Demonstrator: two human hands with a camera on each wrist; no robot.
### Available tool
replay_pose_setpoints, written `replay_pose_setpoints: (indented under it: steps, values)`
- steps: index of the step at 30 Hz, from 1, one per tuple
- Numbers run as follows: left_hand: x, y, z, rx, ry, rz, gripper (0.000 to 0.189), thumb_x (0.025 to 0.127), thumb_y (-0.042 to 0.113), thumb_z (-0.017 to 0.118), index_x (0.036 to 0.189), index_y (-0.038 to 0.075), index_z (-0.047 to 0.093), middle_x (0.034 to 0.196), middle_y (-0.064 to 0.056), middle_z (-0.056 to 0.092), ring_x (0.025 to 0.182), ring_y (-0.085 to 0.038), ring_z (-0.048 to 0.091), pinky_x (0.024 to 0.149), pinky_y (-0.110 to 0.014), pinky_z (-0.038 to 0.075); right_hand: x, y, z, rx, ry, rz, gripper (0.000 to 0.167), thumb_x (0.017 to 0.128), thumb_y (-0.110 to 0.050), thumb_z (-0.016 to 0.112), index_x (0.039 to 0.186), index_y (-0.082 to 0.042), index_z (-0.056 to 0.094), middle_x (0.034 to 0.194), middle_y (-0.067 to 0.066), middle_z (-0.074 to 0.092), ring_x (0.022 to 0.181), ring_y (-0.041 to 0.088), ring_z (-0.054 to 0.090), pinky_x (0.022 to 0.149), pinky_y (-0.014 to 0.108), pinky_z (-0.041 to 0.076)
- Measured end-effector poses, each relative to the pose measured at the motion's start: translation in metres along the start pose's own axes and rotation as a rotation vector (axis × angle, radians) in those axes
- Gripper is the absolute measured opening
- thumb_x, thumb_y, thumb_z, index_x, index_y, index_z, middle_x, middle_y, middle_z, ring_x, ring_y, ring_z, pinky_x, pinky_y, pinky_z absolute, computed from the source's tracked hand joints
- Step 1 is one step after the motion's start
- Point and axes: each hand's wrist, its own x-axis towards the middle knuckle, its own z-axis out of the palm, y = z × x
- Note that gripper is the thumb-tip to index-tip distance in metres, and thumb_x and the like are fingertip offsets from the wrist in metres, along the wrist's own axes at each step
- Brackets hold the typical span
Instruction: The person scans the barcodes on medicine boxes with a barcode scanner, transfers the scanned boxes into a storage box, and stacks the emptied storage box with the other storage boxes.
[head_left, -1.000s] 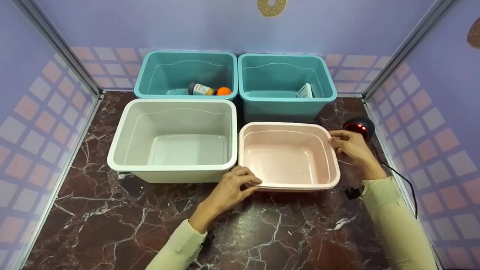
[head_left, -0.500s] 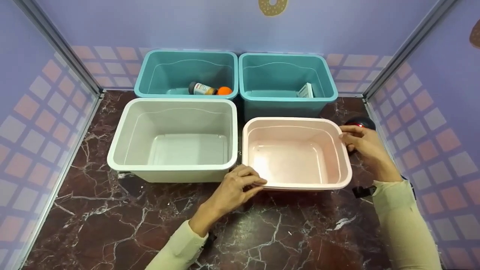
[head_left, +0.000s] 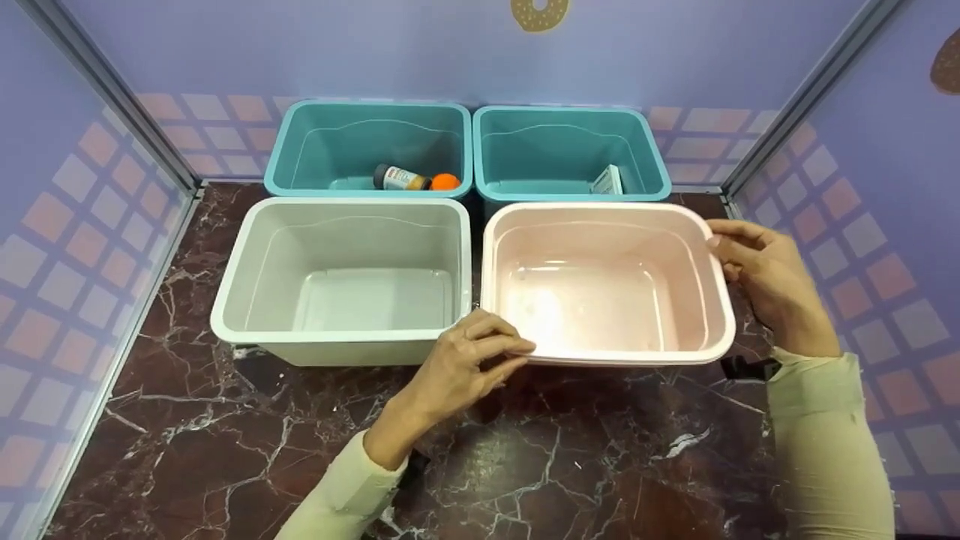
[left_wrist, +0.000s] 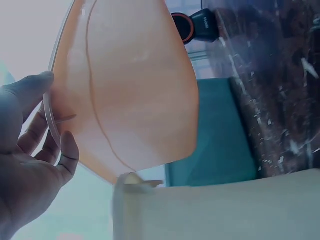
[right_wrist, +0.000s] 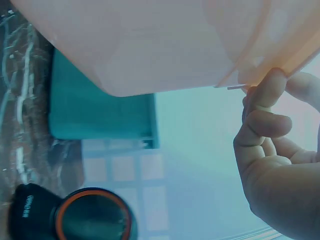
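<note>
A pale pink plastic bin (head_left: 585,307) is held off the marble-patterned table, its opening upward. My left hand (head_left: 469,364) pinches its rim at the near left corner; in the left wrist view the thumb lies on one side of the rim and the fingers on the other. At the right side, my right hand (head_left: 772,277) grips the rim near the far right corner. Both wrist views show the bin's outer wall from below, raised above the table. Inside the bin nothing shows. A white bin (head_left: 341,337) stands close on its left.
Behind stand two teal bins. The left teal bin (head_left: 315,194) holds a bottle (head_left: 397,178) and an orange ball (head_left: 445,181); the right teal bin (head_left: 570,196) holds a small white box (head_left: 609,180). A black round device (right_wrist: 95,215) sits on the table (head_left: 262,442) at right. Walls surround the table.
The pink bin has risen from the table, looking larger and covering the right teal bin's front. My right hand has moved up and right with it; my left hand has risen slightly.
</note>
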Motion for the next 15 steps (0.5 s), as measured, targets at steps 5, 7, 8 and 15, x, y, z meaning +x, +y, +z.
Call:
replay_pose_setpoints:
  steps: [5,7,8,15]
  values:
    - [0.009,0.002,-0.010,-0.003,0.033,0.038,0.014,0.087,0.016,0.076,0.101,0.014,0.078,0.096,-0.001,0.069,0.091,-0.014,0.062,0.086,-0.022,0.053,0.000,-0.015,0.006,0.026,-0.008,-0.019,0.021,0.091,0.008,0.064,0.110,0.002,0.072,0.080,0.006,0.071,0.054,0.008,0.053,0.047,0.017,0.043]
    - [0.014,0.002,-0.014,-0.009,0.051,0.053,0.014,0.087,0.015,0.077,0.100,0.013,0.078,0.096,-0.002,0.069,0.091,-0.015,0.062,0.087,-0.022,0.054,0.000,-0.021,0.008,0.041,-0.019,-0.027,0.022,0.091,0.009,0.063,0.110,0.003,0.071,0.082,0.006,0.071,0.055,0.009,0.053,0.047,0.017,0.043]
    - [0.016,0.002,-0.016,-0.014,0.060,0.059,0.014,0.087,0.014,0.077,0.100,0.012,0.078,0.095,-0.002,0.069,0.091,-0.015,0.062,0.087,-0.022,0.054,0.000,-0.023,0.009,0.040,-0.020,-0.034,0.022,0.091,0.008,0.063,0.111,0.003,0.071,0.082,0.006,0.071,0.055,0.009,0.053,0.047,0.017,0.043]
    - [0.027,-0.003,-0.034,-0.040,0.107,0.090,0.014,0.085,0.012,0.079,0.099,0.012,0.079,0.095,-0.003,0.069,0.092,-0.016,0.063,0.088,-0.025,0.054,0.006,-0.032,0.020,0.061,-0.026,-0.076,0.021,0.091,0.008,0.064,0.111,0.004,0.071,0.088,0.009,0.073,0.064,0.012,0.064,0.054,0.019,0.052]
